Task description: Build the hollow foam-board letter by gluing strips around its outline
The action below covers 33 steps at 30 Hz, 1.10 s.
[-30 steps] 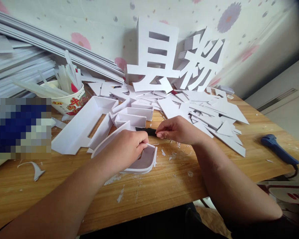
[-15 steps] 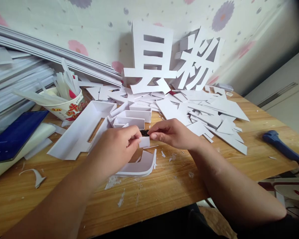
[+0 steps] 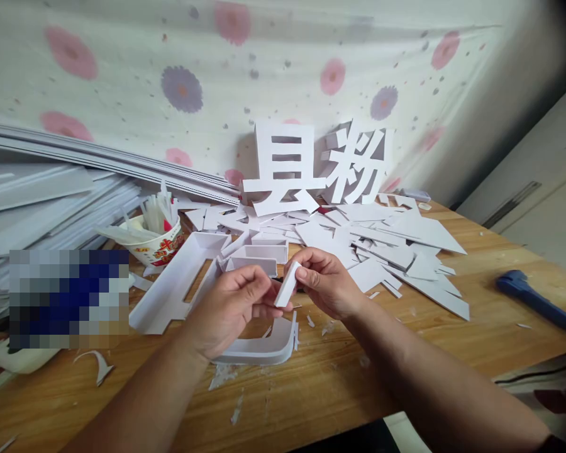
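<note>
My right hand [image 3: 327,283] pinches a short white foam-board strip [image 3: 288,285], held tilted above the table. Close on its left is my left hand [image 3: 233,305], its thumb and forefinger curled, its lower fingers reaching behind the strip's bottom end; whether they touch it I cannot tell. A black object [image 3: 300,289] lies behind the strip, mostly hidden. Under my left hand sits a white curved letter part [image 3: 268,351] with raised walls. A larger walled white letter piece [image 3: 163,302] rests farther left, partly behind that hand.
White cutoffs [image 3: 400,245] are heaped behind my right hand. Finished white characters [image 3: 283,167] stand against the patterned curtain. A paper cup [image 3: 153,248] full of clear glue sticks stands left, near stacked boards [image 3: 38,195]. A blue glue gun [image 3: 538,302] lies at right.
The camera view has tipped up. My right hand has turned the white strip upright into a slant, while my left fingers have loosened from it.
</note>
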Motion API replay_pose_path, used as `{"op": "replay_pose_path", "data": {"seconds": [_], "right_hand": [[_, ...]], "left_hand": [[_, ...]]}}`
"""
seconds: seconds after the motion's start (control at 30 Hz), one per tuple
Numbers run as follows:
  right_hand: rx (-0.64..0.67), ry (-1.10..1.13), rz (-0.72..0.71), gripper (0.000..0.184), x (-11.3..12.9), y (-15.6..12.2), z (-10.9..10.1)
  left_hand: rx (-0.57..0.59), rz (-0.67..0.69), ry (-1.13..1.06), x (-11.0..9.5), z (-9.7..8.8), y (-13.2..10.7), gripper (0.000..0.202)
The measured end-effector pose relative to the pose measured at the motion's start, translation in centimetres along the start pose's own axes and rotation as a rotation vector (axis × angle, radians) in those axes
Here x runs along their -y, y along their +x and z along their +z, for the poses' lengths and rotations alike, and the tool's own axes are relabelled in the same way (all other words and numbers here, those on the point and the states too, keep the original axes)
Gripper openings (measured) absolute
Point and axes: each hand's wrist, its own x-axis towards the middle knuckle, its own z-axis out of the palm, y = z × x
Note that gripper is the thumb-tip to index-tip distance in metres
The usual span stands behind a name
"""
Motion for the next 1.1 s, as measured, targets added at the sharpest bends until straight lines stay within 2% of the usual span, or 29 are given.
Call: {"op": "replay_pose_path", "data": {"seconds": [0.13,0.2,0.27,0.37,0.43,0.5,0.67,0.8,0.93,1.1], "right_hand": [[0.107,-0.132,-0.091,0.024,0.0,-0.2,0.3],[0.105,-0.38,-0.124,0.029,0.4,-0.2,-0.2],[0.093,-0.772,-0.113,0.03,0.8,0.1,-1.0],[0.154,-1.324,0.064,0.026,1.1,0.6,-2.7],[0.26,-1.508,0.217,0.029,0.9,0.8,-3.5],[0.332,-1.592,0.307,0.032,0.3,1.0,-3.9],[0.331,-1.639,0.314,0.033,-0.7,1.0,-4.2],[0.199,-1.56,0.302,0.026,0.5,1.1,-4.6],[-0.007,-1.301,0.208,0.032,2.0,1.0,-4.7],[-0.063,-0.98,0.043,0.036,1.8,0.2,-4.2]], "left_hand": [[0.04,-0.038,-0.054,0.4,0.5,-0.3,0.04],[-0.02,0.012,-0.072,0.6,0.6,-0.2,0.042],[-0.107,0.072,-0.099,0.6,0.5,0.0,0.047],[-0.205,0.125,-0.128,0.6,0.3,0.3,0.049],[-0.242,0.145,-0.145,0.5,0.1,0.4,0.041],[-0.269,0.158,-0.179,0.5,0.0,0.5,0.038],[-0.273,0.17,-0.229,0.5,-0.2,0.6,0.036],[-0.291,0.203,-0.308,0.6,-0.5,0.7,0.035],[-0.326,0.257,-0.364,0.9,-0.8,0.8,0.033],[-0.308,0.264,-0.335,0.8,-0.6,0.8,0.032]]}}
